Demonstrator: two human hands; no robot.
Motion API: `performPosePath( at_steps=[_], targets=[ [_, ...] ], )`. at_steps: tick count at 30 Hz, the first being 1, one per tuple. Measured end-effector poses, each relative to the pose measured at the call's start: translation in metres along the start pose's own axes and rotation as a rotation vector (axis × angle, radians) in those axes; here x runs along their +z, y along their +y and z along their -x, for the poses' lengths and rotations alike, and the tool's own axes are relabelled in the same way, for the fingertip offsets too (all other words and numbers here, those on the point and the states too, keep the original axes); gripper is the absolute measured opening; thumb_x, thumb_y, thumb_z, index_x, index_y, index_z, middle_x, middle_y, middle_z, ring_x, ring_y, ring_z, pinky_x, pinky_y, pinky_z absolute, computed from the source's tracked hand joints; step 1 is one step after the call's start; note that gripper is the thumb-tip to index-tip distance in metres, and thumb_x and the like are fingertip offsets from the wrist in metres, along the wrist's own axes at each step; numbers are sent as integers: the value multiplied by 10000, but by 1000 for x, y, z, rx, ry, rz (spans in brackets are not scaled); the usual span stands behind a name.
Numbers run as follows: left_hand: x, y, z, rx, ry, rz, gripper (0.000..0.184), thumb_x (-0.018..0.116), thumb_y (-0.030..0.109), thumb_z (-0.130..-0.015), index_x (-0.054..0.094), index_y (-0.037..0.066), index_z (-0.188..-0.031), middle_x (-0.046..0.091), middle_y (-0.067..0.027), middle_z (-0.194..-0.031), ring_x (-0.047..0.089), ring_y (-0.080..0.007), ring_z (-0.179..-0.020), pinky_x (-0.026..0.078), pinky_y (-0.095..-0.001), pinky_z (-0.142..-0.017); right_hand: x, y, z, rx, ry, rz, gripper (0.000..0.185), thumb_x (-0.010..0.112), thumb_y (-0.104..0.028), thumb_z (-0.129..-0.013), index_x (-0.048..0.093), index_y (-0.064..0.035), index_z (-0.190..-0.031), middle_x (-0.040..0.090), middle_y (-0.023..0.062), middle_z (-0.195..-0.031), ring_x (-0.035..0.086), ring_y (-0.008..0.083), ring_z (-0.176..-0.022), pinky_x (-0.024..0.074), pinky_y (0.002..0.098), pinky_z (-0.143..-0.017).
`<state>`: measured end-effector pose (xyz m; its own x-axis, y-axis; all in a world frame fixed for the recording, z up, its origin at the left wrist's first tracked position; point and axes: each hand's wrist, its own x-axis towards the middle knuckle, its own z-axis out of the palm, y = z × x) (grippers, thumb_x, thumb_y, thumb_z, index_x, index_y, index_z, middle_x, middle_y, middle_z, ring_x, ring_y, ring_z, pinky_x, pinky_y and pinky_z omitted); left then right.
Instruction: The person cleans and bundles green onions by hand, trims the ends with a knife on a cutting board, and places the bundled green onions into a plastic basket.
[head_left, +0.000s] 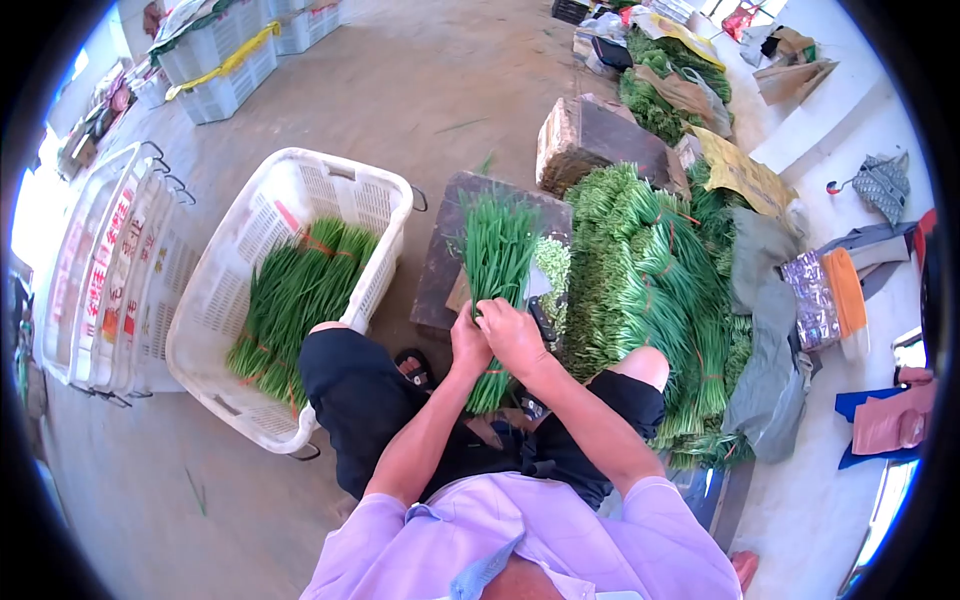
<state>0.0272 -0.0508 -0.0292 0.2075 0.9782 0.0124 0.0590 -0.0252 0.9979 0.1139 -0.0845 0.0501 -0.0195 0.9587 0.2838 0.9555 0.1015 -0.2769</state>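
A bunch of green chives (498, 240) stretches over a dark wooden block (440, 262) in front of me. My left hand (468, 343) is closed around the bunch from the left. My right hand (512, 336) is closed on it from the right, and the two hands touch at the thumbs. Below them an orange band (493, 371) circles the stalks. Beside my right hand lies a dark handle (541, 318), probably of a knife, its blade partly hidden. Pale cut ends (553, 268) are scattered on the block's right side.
A white plastic crate (290, 160) at my left holds banded chive bunches (300, 290). Nested crates (110, 270) stand beyond it. A large chive pile (650, 280) lies at my right, by a grey cloth (770, 360). Another wooden block (615, 140) sits farther ahead.
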Motion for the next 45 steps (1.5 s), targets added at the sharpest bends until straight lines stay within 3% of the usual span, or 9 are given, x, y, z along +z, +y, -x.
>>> performPosePath(
  at_steps=[6,11,15,18,24,29,32,42,45],
  targets=[
    [7,-20,-2,-108,-53,631,327,741,98,-847,617,15,-1138,727,-83,-960,669,-131,-881,545,-318,-778,-15,3,-12,-135,-23,-213,123,684,-113,-838,662,-8,-898,649,121,-790,672,248,-664,557,341,-586],
    [-21,16,-15,-275,-55,585,361,782,-14,-783,660,22,-1121,719,-67,-1047,685,-165,-909,558,-320,-817,-72,9,9,521,-204,-1027,115,666,-105,-939,690,6,-922,671,17,-727,626,64,-629,519,240,-607],
    [-44,29,-31,-408,-96,863,388,754,45,-855,620,-1,-1216,697,-108,-1146,696,-234,-989,580,-401,-878,-70,76,50,542,-473,-1100,179,702,-122,-912,700,25,-1013,719,82,-832,691,136,-758,551,291,-689],
    [-50,25,-38,-386,-195,965,422,691,129,-924,566,-7,-1303,672,-128,-1215,684,-274,-1066,566,-436,-953,-63,95,65,278,-599,-382,437,743,-163,-891,622,38,-1260,712,182,-1092,699,239,-996,555,359,-856],
    [-41,26,-28,-476,-327,1139,489,573,259,-1000,491,2,-1408,613,-165,-1344,615,-306,-1209,491,-482,-1059,-44,50,36,428,-218,-1247,919,795,-366,-857,310,75,-1502,559,280,-1358,591,312,-1241,479,400,-1040],
    [-45,6,-25,-490,-328,1066,494,610,241,-976,506,-1,-1394,631,-151,-1318,633,-303,-1181,511,-466,-1033,-51,46,8,384,492,-522,294,760,-129,-876,662,-6,-1125,654,144,-1013,663,231,-798,550,354,-701],
    [-39,2,-28,-501,-411,1008,491,584,246,-987,490,8,-1407,612,-155,-1347,616,-304,-1209,487,-478,-1063,-75,40,-18,-56,514,-367,196,728,-19,-859,702,-29,-1053,649,109,-926,637,254,-729,525,345,-675],
    [-33,-2,-22,-530,-400,946,489,588,253,-985,504,-3,-1393,619,-153,-1332,619,-295,-1199,485,-461,-1062,-75,51,-31,-179,287,-263,130,702,-24,-871,680,-14,-998,641,87,-893,661,252,-756,551,345,-688],
    [-32,0,-25,-513,-452,981,477,586,248,-986,511,-4,-1385,626,-153,-1321,624,-293,-1191,489,-458,-1056,-70,49,-27,469,-40,-1358,104,662,-77,-961,639,23,-978,687,70,-810,644,126,-596,591,290,-568]
  ],
)
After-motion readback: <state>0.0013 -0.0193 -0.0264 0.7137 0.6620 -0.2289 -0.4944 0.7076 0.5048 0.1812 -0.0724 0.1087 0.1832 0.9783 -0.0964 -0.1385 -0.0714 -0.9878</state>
